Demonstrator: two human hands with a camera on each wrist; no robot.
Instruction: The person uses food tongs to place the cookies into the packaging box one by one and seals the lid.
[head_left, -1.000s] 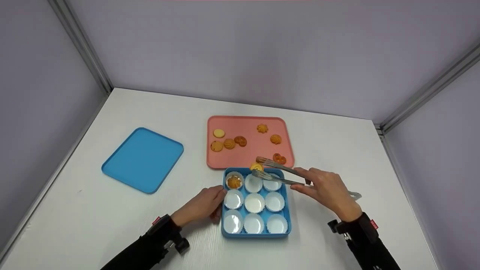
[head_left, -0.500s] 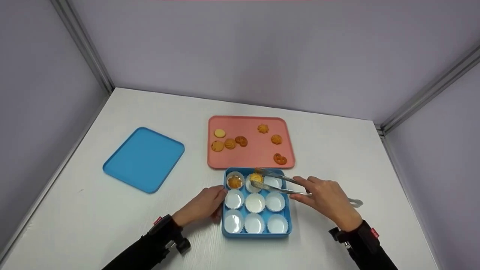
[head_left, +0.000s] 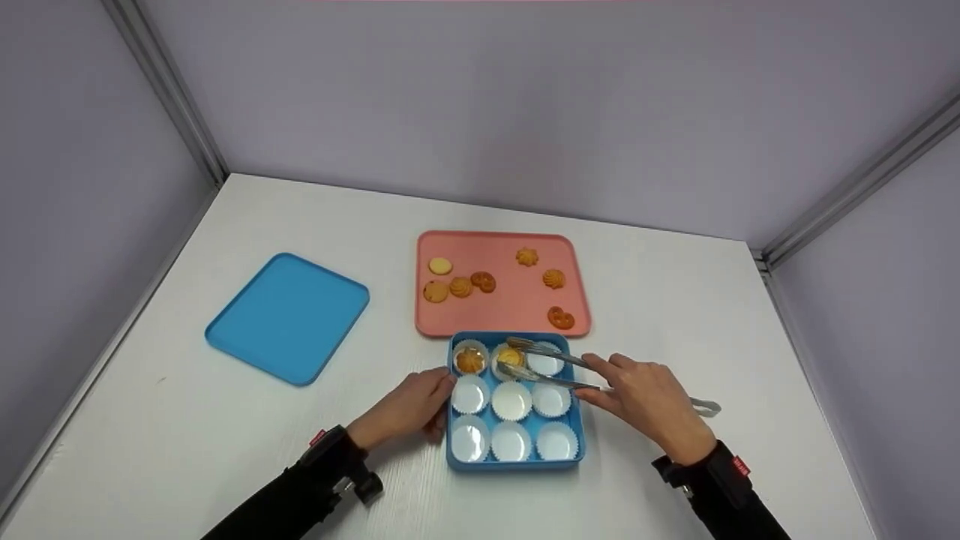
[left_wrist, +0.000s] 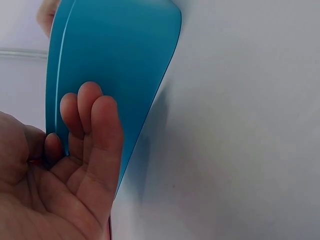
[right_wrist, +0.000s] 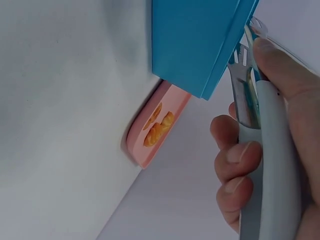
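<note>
My right hand [head_left: 643,396] grips metal serving tongs [head_left: 547,354] with grey handles. Their slotted tips stand on either side of a yellow cookie [head_left: 511,358], at the back middle paper cup of a blue box [head_left: 516,466]; whether they still pinch it cannot be told. At the box's left wall, my left hand [head_left: 405,409] holds the rim, with several fingers along the outside in the left wrist view. White paper cups [head_left: 511,401] line the box in rows. The back left cup holds a brown flower-shaped cookie [head_left: 470,361].
Behind the box lies a pink tray [head_left: 499,322] with round, swirled and pretzel-shaped cookies, including a pretzel [head_left: 560,318] near its front right corner. A flat blue tray [head_left: 289,319] is on the left of the white table [head_left: 360,217]. Grey walls surround the table.
The tongs have carried the yellow cookie from the pink tray's front edge down to the back middle cup. My left hand has stayed at the box.
</note>
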